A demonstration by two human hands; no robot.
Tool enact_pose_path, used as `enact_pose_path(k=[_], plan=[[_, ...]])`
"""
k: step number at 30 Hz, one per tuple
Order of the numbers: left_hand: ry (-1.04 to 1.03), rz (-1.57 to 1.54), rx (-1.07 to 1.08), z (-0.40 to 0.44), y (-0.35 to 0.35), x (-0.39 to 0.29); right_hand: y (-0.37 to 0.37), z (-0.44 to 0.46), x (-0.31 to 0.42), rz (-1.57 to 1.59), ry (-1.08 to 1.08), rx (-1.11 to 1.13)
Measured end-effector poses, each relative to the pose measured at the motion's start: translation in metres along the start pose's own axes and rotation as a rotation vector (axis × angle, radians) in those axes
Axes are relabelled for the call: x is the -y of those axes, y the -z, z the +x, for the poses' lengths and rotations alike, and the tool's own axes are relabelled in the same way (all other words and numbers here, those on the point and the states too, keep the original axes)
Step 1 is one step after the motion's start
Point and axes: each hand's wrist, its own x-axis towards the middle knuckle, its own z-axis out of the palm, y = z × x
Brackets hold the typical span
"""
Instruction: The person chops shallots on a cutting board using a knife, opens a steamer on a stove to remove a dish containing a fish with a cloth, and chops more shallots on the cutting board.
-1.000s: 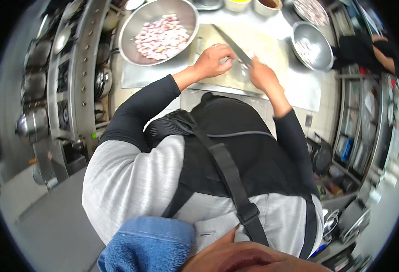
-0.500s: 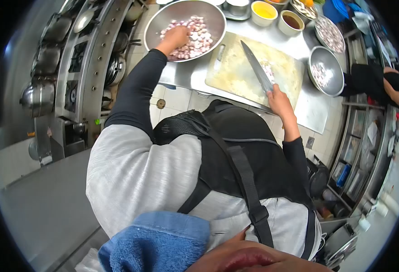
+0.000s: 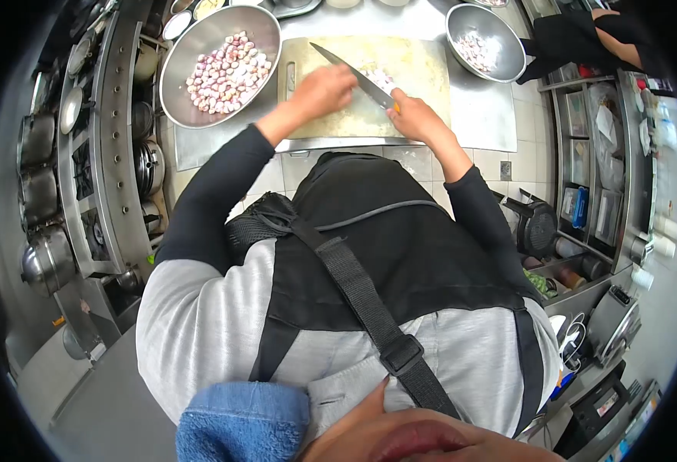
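Observation:
My right hand (image 3: 418, 119) grips the orange handle of a kitchen knife (image 3: 367, 83), whose blade points to the far left above the cutting board (image 3: 419, 61). My left hand (image 3: 327, 91) is over the board beside the blade, fingers curled; whatever they hold is hidden. A few cut pinkish shallot pieces (image 3: 379, 78) lie on the board just beyond the knife. To the left stands a large steel bowl (image 3: 170, 88) of small whole shallots (image 3: 229, 73). A smaller steel bowl (image 3: 511, 58) on the right has cut shallots (image 3: 475, 52) in it.
The board rests on a steel table (image 3: 483, 115). Along the left runs a stove (image 3: 111, 146) with pans. A person's dark sleeve (image 3: 565, 42) reaches in at the far right, above a shelf unit (image 3: 596, 154).
My left hand has come out of the large bowl and over to the board, beside the knife. My right hand keeps the knife. The camera view has turned and shifted.

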Motion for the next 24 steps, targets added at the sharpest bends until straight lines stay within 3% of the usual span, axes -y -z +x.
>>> enact_pose_path(k=[3,6,10,13,18,24], plan=[[0.039,-0.248,-0.093,-0.012,-0.033,-0.009,-0.021,0.010,-0.007,-0.051,0.079,-0.109],[0.182,-0.478,-0.131,-0.026,-0.035,-0.014,-0.016,0.005,0.006,-0.100,0.004,-0.086],[0.118,-0.405,-0.227,-0.027,-0.048,-0.006,-0.011,-0.008,0.032,-0.224,-0.022,-0.099],[0.217,-0.445,-0.196,-0.024,-0.048,-0.013,-0.031,0.010,0.018,-0.236,0.006,-0.088],[0.244,-0.449,-0.234,-0.024,-0.051,-0.014,-0.002,-0.006,0.040,-0.305,-0.011,-0.049],[0.281,-0.431,-0.262,-0.021,-0.052,-0.020,-0.024,0.030,0.021,-0.231,0.032,-0.046]])
